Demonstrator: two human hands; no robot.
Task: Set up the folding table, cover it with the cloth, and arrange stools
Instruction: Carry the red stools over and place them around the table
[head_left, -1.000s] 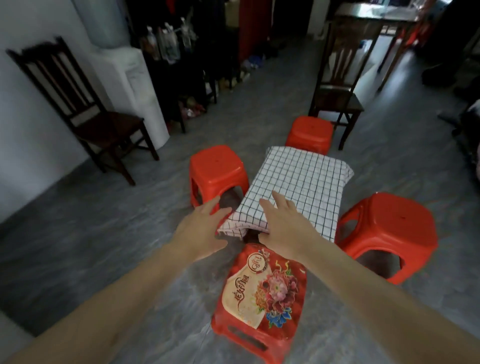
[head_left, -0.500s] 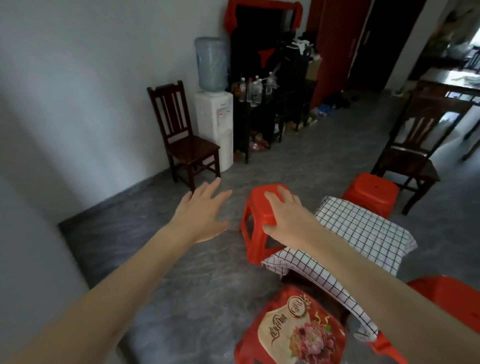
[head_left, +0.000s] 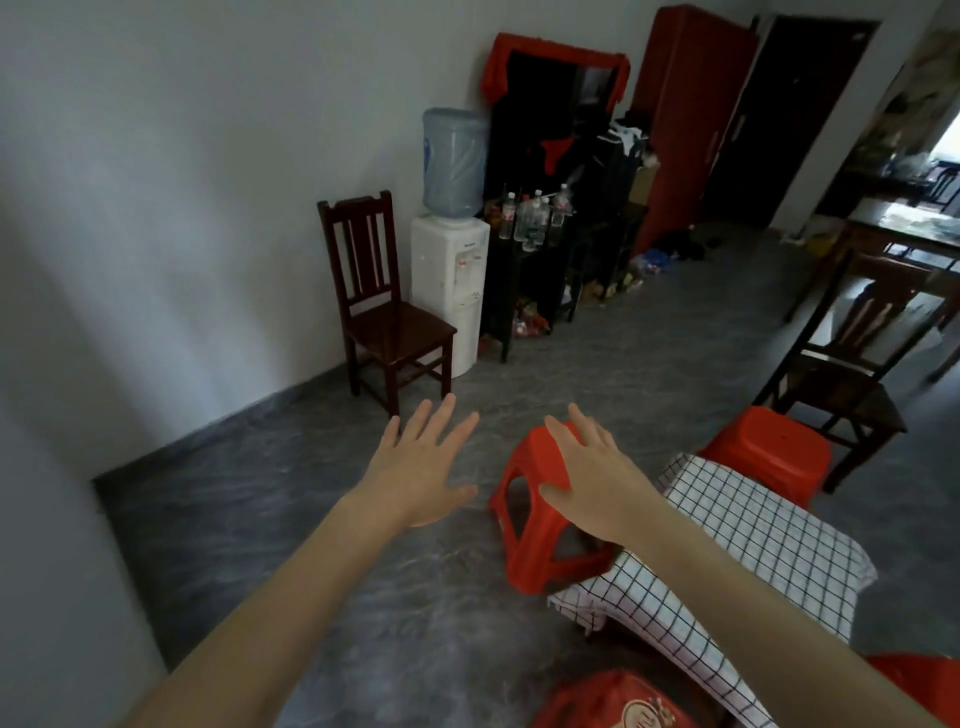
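Nearest, a red stool with a printed seat (head_left: 618, 701) shows at the bottom edge, just beside the cloth (head_left: 737, 561), a white checked sheet that covers the low table fully; the table itself is hidden beneath it. Another red stool (head_left: 919, 675) is barely visible at the lower right corner. Both hands are spread flat with fingers apart, grasping nothing. The left hand (head_left: 421, 467) hangs over bare floor (head_left: 291, 519), touching nothing. The right hand (head_left: 592, 478) overlaps the seat of the left stool (head_left: 540, 514), which stands against the table's near left side; whether the palm rests on it or hovers above cannot be told. A far stool (head_left: 769, 452) sits beyond the cloth's far edge. Further back stand a dark chair (head_left: 379, 306) and a water dispenser (head_left: 452, 249) by the wall, neither in play. Judged from this layout, table and cloth are done and four stools ring the table; what remains appears to be, at most, squaring up the left stool.
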